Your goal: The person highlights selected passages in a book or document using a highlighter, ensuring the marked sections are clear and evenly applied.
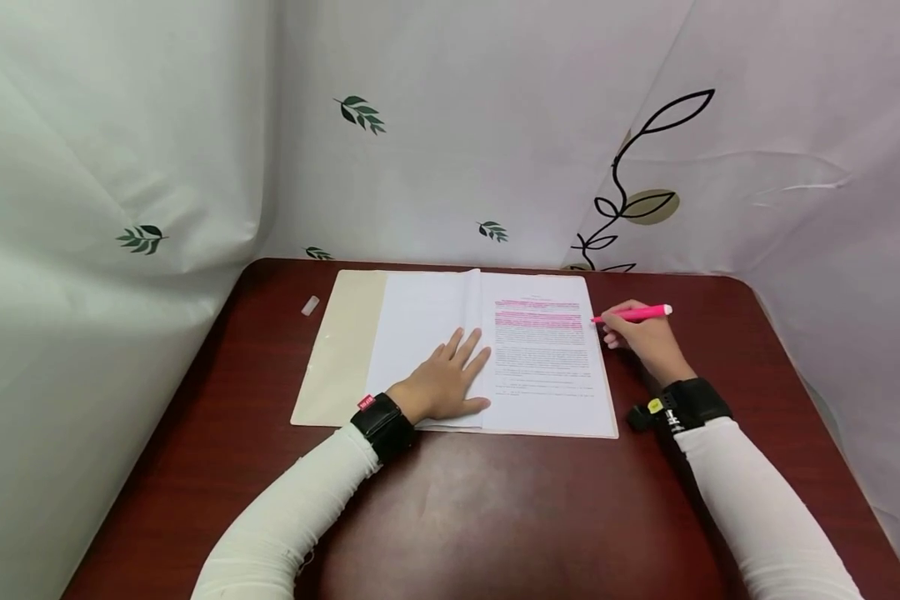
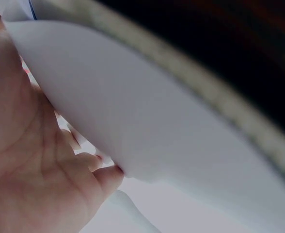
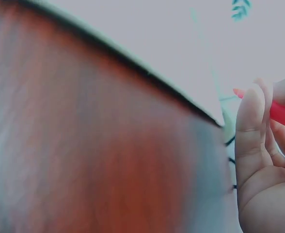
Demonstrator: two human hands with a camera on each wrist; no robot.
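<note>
A folder (image 1: pixel 339 358) lies spread on the table, with white sheets inside. Its right-hand printed page (image 1: pixel 543 408) bears pink highlighted lines in the upper part and plain text below. My left hand (image 1: pixel 444 385) rests on the paper near the fold, fingers spread. In the left wrist view the left palm (image 2: pixel 31 160) shows beside a raised, curved sheet (image 2: pixel 118 97). My right hand (image 1: pixel 641 335) pinches a pink highlighter (image 1: pixel 645 313) just right of the page, its tip at the page's right edge. The right wrist view shows the highlighter (image 3: pixel 283 114) between thumb and fingers.
On the dark red wooden table (image 1: pixel 495 508), a small whitish block (image 1: pixel 311 306) lies left of the folder. A white curtain (image 1: pixel 435 150) with leaf prints hangs behind the table and along both sides. Black straps with small devices circle both wrists.
</note>
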